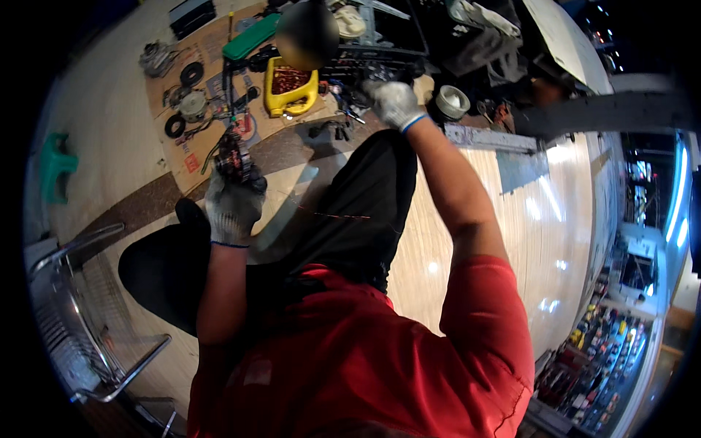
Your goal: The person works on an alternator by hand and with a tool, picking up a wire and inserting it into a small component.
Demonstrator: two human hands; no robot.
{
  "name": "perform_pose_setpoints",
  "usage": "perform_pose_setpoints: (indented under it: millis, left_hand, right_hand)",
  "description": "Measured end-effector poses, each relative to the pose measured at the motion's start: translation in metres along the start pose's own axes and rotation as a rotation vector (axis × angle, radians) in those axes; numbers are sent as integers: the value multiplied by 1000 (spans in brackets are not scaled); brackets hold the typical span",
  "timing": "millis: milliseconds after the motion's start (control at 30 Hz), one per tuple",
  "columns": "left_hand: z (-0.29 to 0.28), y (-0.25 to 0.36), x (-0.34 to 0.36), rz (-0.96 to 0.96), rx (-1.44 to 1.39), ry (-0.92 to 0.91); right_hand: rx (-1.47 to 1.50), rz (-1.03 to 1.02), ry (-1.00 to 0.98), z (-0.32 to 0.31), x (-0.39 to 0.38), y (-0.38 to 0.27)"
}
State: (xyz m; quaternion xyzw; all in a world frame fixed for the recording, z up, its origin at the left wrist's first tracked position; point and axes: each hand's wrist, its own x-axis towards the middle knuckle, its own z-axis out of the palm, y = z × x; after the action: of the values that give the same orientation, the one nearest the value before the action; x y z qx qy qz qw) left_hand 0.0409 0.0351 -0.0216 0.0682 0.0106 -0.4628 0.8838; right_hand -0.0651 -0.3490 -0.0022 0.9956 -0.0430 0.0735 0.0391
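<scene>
Both hands wear white knit gloves with blue cuffs. My left hand (232, 212) is closed around a dark, roundish machine part (234, 159) with reddish-brown bits, held up over the near edge of the cardboard. Further out and to the right, my right hand (396, 106) reaches to a cluttered dark heap (376, 75). Its fingertips blend into that heap, so I cannot make out whether they grip anything. Left of it stands a yellow cut-open jug (292, 87) with reddish-brown contents. Small tools (353, 115) lie just beside the glove.
Cardboard (196, 144) bears black rings (191, 74), a round metal housing (193, 106) and a green case (251, 36). A white round pot (452, 102) stands by a metal beam (491, 138). At left are a green stool (58, 168) and a metal chair (69, 321).
</scene>
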Motion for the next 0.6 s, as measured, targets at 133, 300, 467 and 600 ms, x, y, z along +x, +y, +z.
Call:
perform_pose_setpoints:
  millis: [133, 300, 467, 600]
  left_hand:
    - [1, -7, -5, -42, 57, 5]
    - [-3, -12, -1, -69, 180, 14]
    - [-2, -27, -4, -33, 209, 252]
    - [-2, -42, -8, -84, 240, 196]
  right_hand:
    - [-174, 245, -181, -25, -47, 67]
    - [-193, 490, -253, -57, -190, 149]
    - [-332, 830, -423, -152, -329, 193]
    - [-438, 865, -425, -211, -375, 225]
